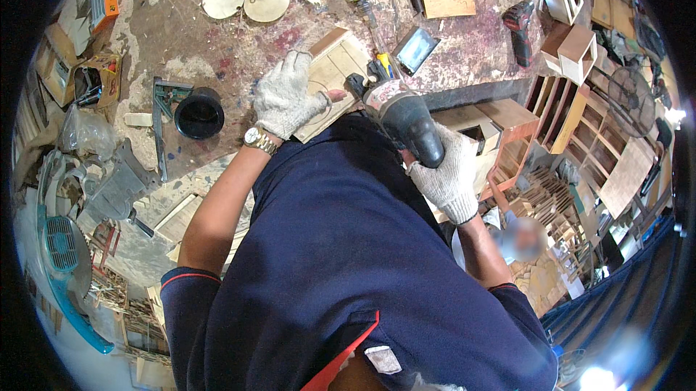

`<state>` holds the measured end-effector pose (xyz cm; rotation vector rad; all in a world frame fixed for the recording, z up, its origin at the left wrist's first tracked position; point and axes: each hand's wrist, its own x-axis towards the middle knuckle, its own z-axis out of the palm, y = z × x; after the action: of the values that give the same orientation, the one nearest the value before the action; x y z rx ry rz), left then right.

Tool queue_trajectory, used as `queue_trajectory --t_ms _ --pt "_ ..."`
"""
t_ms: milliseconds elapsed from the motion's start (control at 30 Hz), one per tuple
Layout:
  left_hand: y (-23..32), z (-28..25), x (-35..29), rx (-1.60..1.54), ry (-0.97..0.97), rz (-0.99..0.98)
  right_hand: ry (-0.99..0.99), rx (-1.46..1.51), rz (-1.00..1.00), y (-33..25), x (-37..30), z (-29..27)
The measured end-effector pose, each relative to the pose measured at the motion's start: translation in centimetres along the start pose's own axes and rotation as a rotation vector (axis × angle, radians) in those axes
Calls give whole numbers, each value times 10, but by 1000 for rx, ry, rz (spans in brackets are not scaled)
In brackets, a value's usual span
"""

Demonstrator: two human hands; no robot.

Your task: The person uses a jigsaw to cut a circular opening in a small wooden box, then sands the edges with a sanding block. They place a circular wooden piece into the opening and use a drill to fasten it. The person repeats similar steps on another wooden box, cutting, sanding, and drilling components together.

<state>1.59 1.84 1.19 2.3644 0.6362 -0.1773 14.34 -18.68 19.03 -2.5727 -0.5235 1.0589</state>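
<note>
My left hand (288, 96), in a white knit glove and with a gold watch at the wrist, lies flat with fingers stretched over the left edge of a pale wooden board (335, 64). Its bare thumb tip points right across the wood, beside a curved line drawn there. In my right hand (451, 177), also gloved, is a dark, rounded power tool (401, 117). Its front end is at the board's right side; I cannot make out the exact kind or whether it touches the wood. The glove's fingers are partly hidden behind the tool.
Two round wooden discs (267, 1), a phone (416, 50), a cordless drill (518, 32) and small wooden boxes (573, 50) lie on the stained bench. A black round cup (199, 113) and a metal square (159, 126) are at left. Another person (523, 237) is at lower right.
</note>
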Motion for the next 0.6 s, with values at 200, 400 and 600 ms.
queue_trajectory --t_ms 200,400,600 --pt "0 0 1 7 9 10 -5 -7 -8 0 1 -2" --pt "0 -1 1 15 -5 26 -18 15 8 -2 2 -2" --pt "2 -4 1 33 -5 25 -38 2 25 -5 5 -4"
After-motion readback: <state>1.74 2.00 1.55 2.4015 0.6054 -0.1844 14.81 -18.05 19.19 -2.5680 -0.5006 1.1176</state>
